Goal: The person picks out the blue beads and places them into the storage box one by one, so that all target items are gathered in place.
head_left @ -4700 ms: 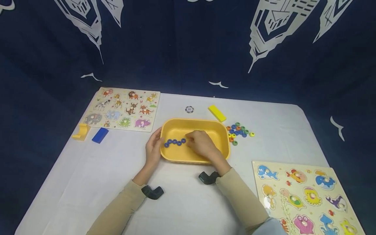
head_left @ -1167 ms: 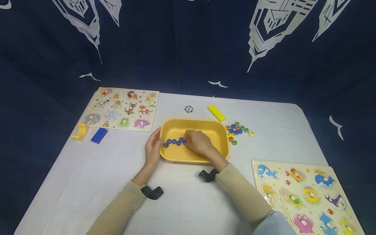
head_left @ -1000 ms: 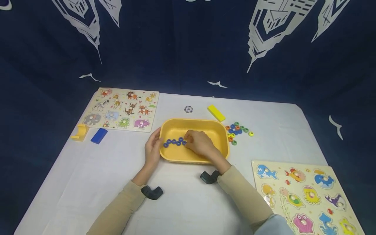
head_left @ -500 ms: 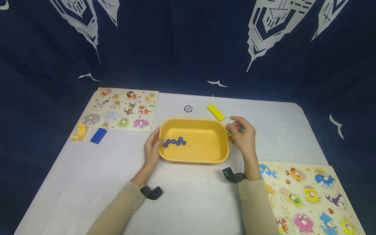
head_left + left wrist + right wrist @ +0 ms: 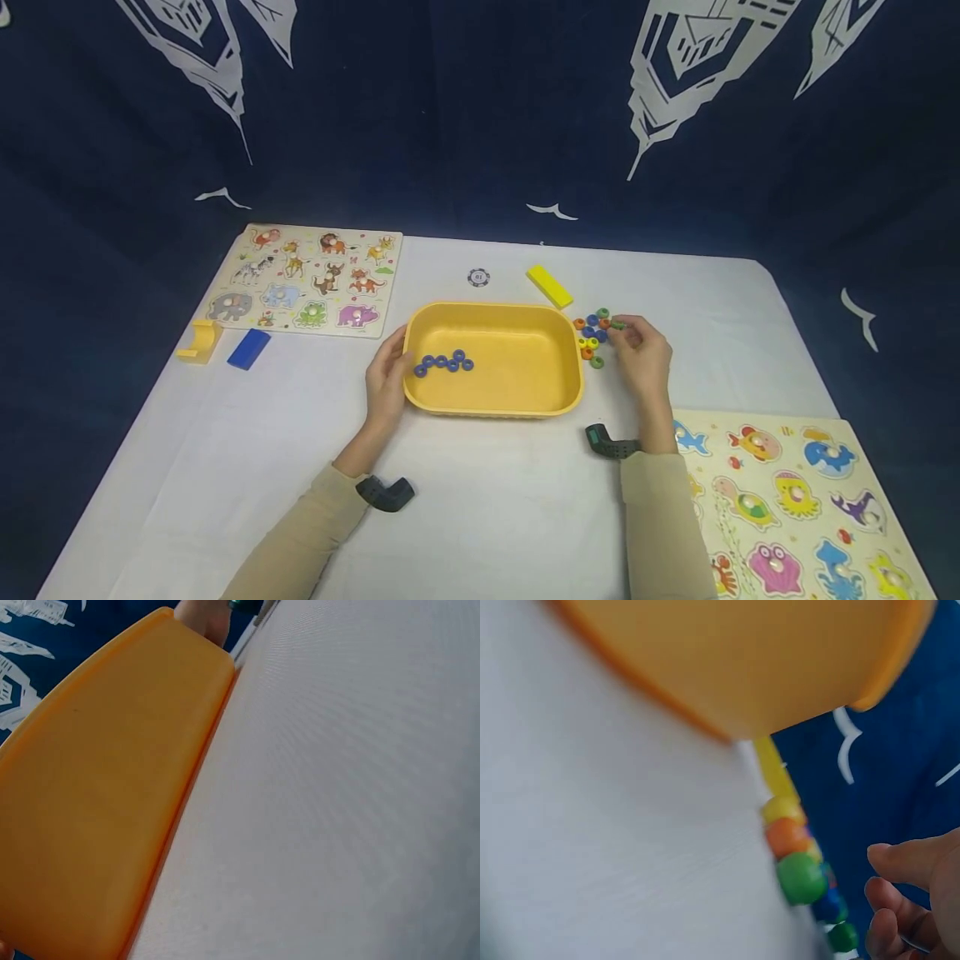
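My left hand [image 5: 386, 383] holds the left end of a yellow plastic tray [image 5: 517, 404], thumb over the rim and fingers along the outer wall. Inside the tray, several blue beads [image 5: 441, 362] lie in a zigzag row. To the right of the tray is a cluster of loose beads in orange, blue, yellow and green. My right hand [image 5: 643, 354] is at the cluster's right side, fingertips right at a green bead [image 5: 618, 325] and covering part of the group. In the right wrist view its thumb and fingers stand apart, beside the beads [image 5: 802, 877], with nothing between them.
An animal peg puzzle board [image 5: 303, 279] lies back left, with a yellow curved block [image 5: 201, 342] and a blue block [image 5: 249, 349] before it. Beyond the tray are a poker chip [image 5: 478, 277] and a yellow block [image 5: 550, 287]. A sea-animal puzzle [image 5: 795, 500] lies front right.
One more blue bead has joined the row in the tray. My right hand has let go there and moved right to the loose beads. My left hand has stayed at the tray.
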A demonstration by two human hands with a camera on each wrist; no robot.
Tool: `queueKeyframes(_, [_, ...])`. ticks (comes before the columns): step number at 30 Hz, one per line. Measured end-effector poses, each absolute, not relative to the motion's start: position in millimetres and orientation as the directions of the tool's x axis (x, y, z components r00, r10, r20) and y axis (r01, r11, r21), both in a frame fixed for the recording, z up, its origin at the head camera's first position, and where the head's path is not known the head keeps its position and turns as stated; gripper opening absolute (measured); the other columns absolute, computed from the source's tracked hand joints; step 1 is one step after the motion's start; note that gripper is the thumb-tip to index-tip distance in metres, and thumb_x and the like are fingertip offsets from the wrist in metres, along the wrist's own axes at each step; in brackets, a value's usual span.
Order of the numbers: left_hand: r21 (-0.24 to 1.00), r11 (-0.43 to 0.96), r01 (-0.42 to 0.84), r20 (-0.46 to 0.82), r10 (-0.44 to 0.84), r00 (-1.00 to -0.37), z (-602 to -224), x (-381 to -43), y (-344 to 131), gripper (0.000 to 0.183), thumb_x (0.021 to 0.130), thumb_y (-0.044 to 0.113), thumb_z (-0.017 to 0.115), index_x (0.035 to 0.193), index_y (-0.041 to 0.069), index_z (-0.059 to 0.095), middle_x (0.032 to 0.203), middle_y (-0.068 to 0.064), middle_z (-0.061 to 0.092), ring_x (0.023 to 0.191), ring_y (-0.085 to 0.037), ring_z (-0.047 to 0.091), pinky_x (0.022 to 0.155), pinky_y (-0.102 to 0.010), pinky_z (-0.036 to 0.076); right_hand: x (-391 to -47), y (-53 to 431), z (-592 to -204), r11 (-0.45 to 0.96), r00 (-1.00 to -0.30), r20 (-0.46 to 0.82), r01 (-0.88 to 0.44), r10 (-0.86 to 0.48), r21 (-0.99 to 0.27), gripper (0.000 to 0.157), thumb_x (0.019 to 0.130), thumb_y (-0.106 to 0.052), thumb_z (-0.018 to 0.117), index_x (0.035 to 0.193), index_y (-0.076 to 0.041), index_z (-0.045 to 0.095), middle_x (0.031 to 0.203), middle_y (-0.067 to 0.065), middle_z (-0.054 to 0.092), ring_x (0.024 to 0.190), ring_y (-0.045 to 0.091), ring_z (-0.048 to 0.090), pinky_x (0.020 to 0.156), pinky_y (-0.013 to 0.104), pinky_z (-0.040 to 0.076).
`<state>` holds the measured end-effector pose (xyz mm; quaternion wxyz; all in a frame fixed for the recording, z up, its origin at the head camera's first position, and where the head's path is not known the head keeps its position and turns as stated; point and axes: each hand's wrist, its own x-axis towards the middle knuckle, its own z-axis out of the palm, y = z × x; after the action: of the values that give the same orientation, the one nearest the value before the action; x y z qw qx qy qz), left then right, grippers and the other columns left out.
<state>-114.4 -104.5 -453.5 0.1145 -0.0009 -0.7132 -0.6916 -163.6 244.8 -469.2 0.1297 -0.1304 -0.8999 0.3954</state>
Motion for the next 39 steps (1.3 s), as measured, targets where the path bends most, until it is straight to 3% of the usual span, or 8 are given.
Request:
queueKeyframes(11, [0.986,0.037,0.166,0.169,-0.149,-0.974,-453,-114,-106,0.040,0.088,0.001,0.044,0.127,-0.002,0.043,0.125,-0.020,0.048,0.109,-0.036,0.047,0.084,-0.012,0.044,-166,237,-481,0.788,-0.948,0.139,0.151,0.287,-0.597,0.026,0.084,-0.020,0.060,0.110,-0.018,0.062,0.085,0.005,0.059,0.067,0.018,0.048,0.056,0.025,0.037])
queueKeyframes(23, [0.985,0.040,0.170,0.174,-0.154,-0.973,-454,-114,-106,0.040,0.087,0.001,0.044,0.127,-0.002,0.043,0.124,-0.020,0.049,0.109,-0.036,0.047,0.085,-0.012,0.044,-164,236,-471,0.775,-0.950,0.131,0.147,0.284,-0.615,0.026,0.084,-0.021,0.059,0.110,-0.014,0.057,0.087,0.006,0.058,0.070,0.021,0.049,0.058,0.028,0.040])
queueKeyframes(29, [0.984,0.037,0.173,0.176,-0.142,-0.974,-454,-115,-106,0.040,0.088,0.000,0.043,0.127,-0.002,0.043,0.124,-0.022,0.048,0.109,-0.036,0.047,0.085,-0.012,0.044,-183,253,-494,0.784,-0.911,0.326,-0.004,0.252,-0.620,0.032,0.083,-0.042,0.056,0.112,-0.028,0.054,0.089,0.000,0.061,0.073,0.016,0.053,0.056,0.027,0.042])
queueKeyframes(33, [0.985,0.023,0.170,0.172,-0.138,-0.975,-458,-117,-107,0.040,0.087,0.000,0.043,0.127,-0.002,0.043,0.124,-0.021,0.048,0.109,-0.035,0.047,0.086,-0.014,0.044,-168,224,-453,0.749,-0.925,0.358,-0.144,0.130,-0.646,0.030,0.083,-0.032,0.059,0.110,-0.021,0.055,0.087,0.006,0.061,0.071,0.020,0.052,0.047,0.029,0.042])
queueKeyframes(36, [0.986,0.011,0.165,0.164,-0.143,-0.976,-468,-121,-109,0.040,0.088,0.000,0.044,0.128,0.003,0.045,0.124,-0.018,0.049,0.109,-0.032,0.048,0.086,-0.015,0.045,-152,190,-411,0.725,-0.947,0.321,-0.223,-0.003,-0.652,0.025,0.083,-0.021,0.061,0.106,-0.011,0.054,0.085,0.011,0.060,0.070,0.023,0.051,0.048,0.030,0.043])
queueKeyframes(39, [0.986,0.005,0.165,0.164,-0.148,-0.975,-478,-125,-111,0.040,0.088,0.003,0.045,0.127,0.008,0.046,0.123,-0.014,0.051,0.108,-0.029,0.049,0.086,-0.017,0.046,-150,166,-399,0.729,-0.955,0.269,-0.271,-0.123,-0.629,0.023,0.082,-0.017,0.062,0.102,-0.009,0.054,0.082,0.010,0.061,0.067,0.021,0.051,0.052,0.026,0.041])
